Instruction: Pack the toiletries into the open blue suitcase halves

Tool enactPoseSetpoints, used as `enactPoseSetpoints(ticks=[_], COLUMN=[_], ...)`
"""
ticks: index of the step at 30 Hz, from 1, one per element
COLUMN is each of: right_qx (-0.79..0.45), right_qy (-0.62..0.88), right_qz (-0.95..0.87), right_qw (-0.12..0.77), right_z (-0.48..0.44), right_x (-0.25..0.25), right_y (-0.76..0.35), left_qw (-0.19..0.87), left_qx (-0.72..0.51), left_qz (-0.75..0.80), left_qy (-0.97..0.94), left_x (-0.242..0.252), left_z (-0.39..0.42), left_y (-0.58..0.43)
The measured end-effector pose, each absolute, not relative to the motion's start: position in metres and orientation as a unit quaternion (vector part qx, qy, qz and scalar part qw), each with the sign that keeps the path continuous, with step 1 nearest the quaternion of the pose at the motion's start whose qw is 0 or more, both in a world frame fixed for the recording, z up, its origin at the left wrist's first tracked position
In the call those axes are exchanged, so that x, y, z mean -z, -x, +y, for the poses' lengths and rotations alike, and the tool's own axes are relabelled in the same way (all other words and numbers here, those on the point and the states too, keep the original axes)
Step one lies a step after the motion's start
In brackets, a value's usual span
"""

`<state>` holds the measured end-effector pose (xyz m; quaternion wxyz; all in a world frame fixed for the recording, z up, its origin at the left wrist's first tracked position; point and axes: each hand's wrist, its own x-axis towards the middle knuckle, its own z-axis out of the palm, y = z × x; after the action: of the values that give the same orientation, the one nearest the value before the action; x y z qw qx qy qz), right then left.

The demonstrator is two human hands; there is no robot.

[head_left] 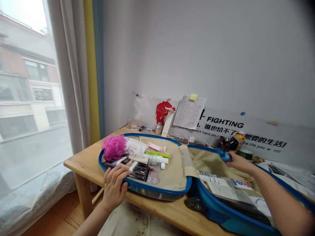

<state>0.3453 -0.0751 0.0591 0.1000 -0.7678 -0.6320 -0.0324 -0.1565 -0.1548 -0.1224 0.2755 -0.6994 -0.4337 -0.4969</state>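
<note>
Open blue suitcase (216, 213) covers a wooden desk (91, 167) by curtains (71, 65).

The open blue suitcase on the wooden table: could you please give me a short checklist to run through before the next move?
1. Blue suitcase lying open on the wooden table: ok.
2. Right hand gripping the blue object: ok.
3. Left hand clear of the black packets: not ok, its fingers touch them near the rim.
4. Pink mesh bath puff inside the rim: ok.
5. Papers and boxes all inside the right shell: cannot tell, the right forearm blocks part.
</note>
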Motion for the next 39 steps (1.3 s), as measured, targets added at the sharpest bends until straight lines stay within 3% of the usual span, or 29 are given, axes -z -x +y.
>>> enactPoseSetpoints(ticks=[7,13,20,30,39], right_qx=[-0.024,-0.045,-0.033,-0.103,-0.105], right_qy=[0.625,0.534,0.525,0.488,0.624], right_qz=[-0.772,-0.842,-0.851,-0.865,-0.764], right_qw=[0.114,0.052,0.016,0.055,0.125], right_z=[-0.067,-0.054,-0.035,-0.030,-0.012], right_x=[-0.081,-0.056,-0.026,-0.026,-0.076], right_y=[-0.203,-0.081,-0.028,-0.038,-0.211], left_qw=[0.270,0.282,0.280,0.283,0.288], left_qx=[0.497,0.499,0.495,0.501,0.496], left_qz=[-0.436,-0.426,-0.440,-0.427,-0.421], left_qy=[0.700,0.700,0.695,0.697,0.703], left_x=[0.123,0.120,0.119,0.115,0.117], left_z=[-0.155,-0.155,-0.157,-0.159,-0.158], left_y=[0.158,0.158,0.155,0.155,0.157])
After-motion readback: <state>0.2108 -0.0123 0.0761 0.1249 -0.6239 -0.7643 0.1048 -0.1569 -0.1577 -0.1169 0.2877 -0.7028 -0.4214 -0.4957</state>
